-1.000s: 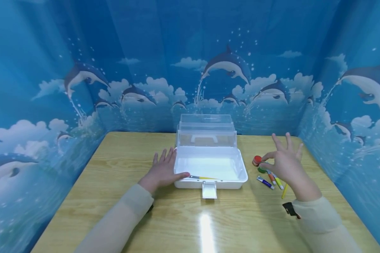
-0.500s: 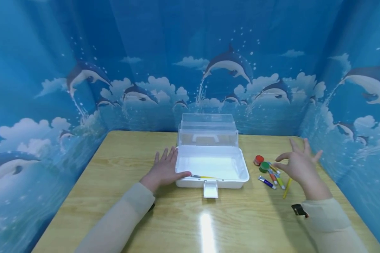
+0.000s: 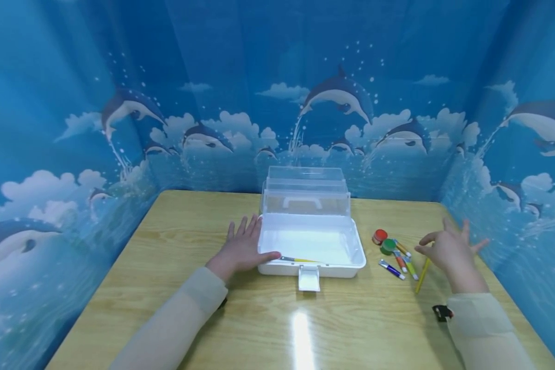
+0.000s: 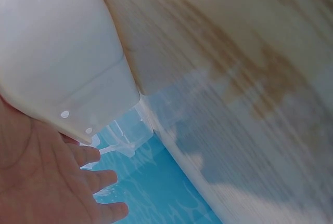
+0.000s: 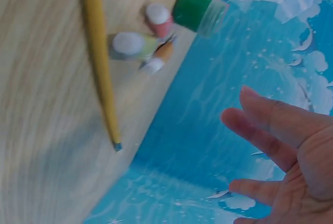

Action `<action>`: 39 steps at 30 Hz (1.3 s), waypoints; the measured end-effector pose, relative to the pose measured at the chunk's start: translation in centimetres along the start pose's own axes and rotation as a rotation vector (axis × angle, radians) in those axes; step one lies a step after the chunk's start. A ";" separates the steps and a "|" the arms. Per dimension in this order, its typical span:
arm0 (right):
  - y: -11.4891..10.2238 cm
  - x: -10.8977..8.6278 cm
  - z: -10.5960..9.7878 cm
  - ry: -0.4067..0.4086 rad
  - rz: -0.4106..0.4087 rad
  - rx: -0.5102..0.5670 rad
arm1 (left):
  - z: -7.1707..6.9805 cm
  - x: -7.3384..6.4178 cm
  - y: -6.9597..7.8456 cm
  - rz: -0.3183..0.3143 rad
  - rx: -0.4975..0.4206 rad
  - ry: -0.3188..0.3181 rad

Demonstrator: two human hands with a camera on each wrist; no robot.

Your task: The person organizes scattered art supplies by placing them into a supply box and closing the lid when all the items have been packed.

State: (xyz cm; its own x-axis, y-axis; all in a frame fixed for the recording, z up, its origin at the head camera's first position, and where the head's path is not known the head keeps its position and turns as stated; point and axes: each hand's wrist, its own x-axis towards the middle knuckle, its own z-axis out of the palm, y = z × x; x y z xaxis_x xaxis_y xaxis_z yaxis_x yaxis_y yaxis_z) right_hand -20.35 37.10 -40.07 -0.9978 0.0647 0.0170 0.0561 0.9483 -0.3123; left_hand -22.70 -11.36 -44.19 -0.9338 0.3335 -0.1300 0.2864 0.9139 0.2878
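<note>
A white plastic box stands open mid-table, its clear lid tipped back. Inside, along the front wall, lies a yellow-handled paintbrush. My left hand rests with spread fingers against the box's left side, its thumb over the front rim. On the right, my right hand hovers by the far end of a second yellow paintbrush on the table. In the right wrist view, thumb and fingers hold nothing, and this paintbrush lies apart from them; a bit of metal shows at its thin end.
Right of the box stand a red-lidded jar and a green jar. Several small paint tubes lie beside them, among them a blue tube. The box's front latch hangs down. A dolphin-print curtain encloses the table.
My right hand has moved right and a little nearer, away from the jars and tubes toward the paintbrush on the table. The left hand stays at the box.
</note>
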 end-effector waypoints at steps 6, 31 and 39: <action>1.7 0.7 0.5 -0.032 0.060 -0.006 | 0.2 0.1 -0.1 -0.002 0.020 -0.001; 4.1 1.6 1.6 -0.248 0.235 -0.092 | 0.2 0.1 0.0 -0.026 0.027 0.002; 4.3 1.9 1.9 -0.284 0.239 -0.119 | 0.3 0.0 0.0 -0.017 0.026 0.008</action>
State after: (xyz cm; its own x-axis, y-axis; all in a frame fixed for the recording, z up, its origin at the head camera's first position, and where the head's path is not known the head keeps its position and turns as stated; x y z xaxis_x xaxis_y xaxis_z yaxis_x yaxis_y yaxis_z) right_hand -22.09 40.67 -43.16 -0.9257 0.2152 -0.3112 0.2750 0.9476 -0.1627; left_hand -22.69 -11.31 -44.46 -0.9400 0.3166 -0.1272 0.2762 0.9250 0.2610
